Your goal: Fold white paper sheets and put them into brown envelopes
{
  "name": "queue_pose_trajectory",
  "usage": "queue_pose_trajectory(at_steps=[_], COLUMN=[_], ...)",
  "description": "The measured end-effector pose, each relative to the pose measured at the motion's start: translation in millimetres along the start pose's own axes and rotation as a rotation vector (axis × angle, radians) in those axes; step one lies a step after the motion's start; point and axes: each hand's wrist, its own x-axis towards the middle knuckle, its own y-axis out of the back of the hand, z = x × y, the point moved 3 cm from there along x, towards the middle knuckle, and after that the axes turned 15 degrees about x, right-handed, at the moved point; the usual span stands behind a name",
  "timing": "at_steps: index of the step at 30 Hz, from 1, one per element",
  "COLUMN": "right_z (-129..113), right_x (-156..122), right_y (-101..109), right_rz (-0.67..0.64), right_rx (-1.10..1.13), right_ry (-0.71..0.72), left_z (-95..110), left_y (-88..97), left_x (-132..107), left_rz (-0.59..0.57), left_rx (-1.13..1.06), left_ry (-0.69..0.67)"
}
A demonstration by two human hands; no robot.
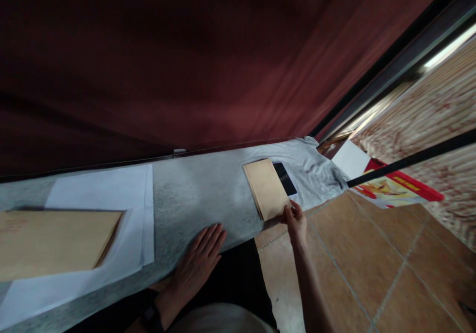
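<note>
My right hand point(295, 220) pinches the near right corner of a small stack of brown paper envelopes point(268, 189). The stack lies slightly askew toward the right end of the grey-covered table. Just behind its right edge is a dark-screened smartphone point(284, 178), perhaps partly covered by the paper. My left hand point(201, 251) rests flat on the table's near edge with its fingers stretched out, holding nothing. To the left of it, a larger stack of brown envelopes point(59, 241) with faint red print lies on white paper sheets point(147, 224).
A grey cloth point(253, 153) covers the narrow table and wrinkles at its right end. Behind it hangs a dark red curtain point(208, 75). Black poles point(412, 157) and a red-and-yellow printed box point(394, 184) stand to the right, over a tiled floor point(357, 244).
</note>
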Motion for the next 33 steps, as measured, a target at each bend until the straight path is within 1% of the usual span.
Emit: queue_pose_trajectory(at_steps=[5,9,17,23,25,28,29,31,33], right_z=[0.5,1.2,1.9,-0.7,-6.6,-18.6,-21.0,-21.8,-16.9], right_x=[-1.7,-2.9,-8.0,-12.5,-16.0,-22.8,-25.4,-31.1,-38.6], right_y=[-0.6,0.0,2.2,1.7,1.8,1.6,0.0,-6.6,-18.4], right_rz=[-0.008,-0.006,0.036,0.023,0.046,0.126,0.126,0.078,-0.012], right_rx=[-0.139,-0.197,-0.267,-0.320,-0.402,-0.544,-0.555,-0.507,-0.404], right_ry=[0.010,0.007,0.038,0.022,0.065,0.206,0.240,0.277,0.277], left_z=[1.9,2.6,2.1,2.6,1.4,-2.9,-4.6,-9.2,-17.0], left_y=[-2.9,-3.9,2.1,9.0,12.6,18.0,19.7,22.3,24.5], left_x=[-2.0,-3.0,-3.0,-3.0,-1.9,0.6,1.3,2.0,0.8], left_rz=[-0.012,-0.028,-0.075,-0.116,-0.128,-0.138,-0.137,-0.134,-0.128], left_rx=[-0.019,-0.023,-0.020,-0.031,-0.062,-0.128,-0.145,-0.160,-0.145], left_ry=[0.013,0.004,-0.012,-0.004,-0.016,-0.015,-0.012,0.009,0.070])
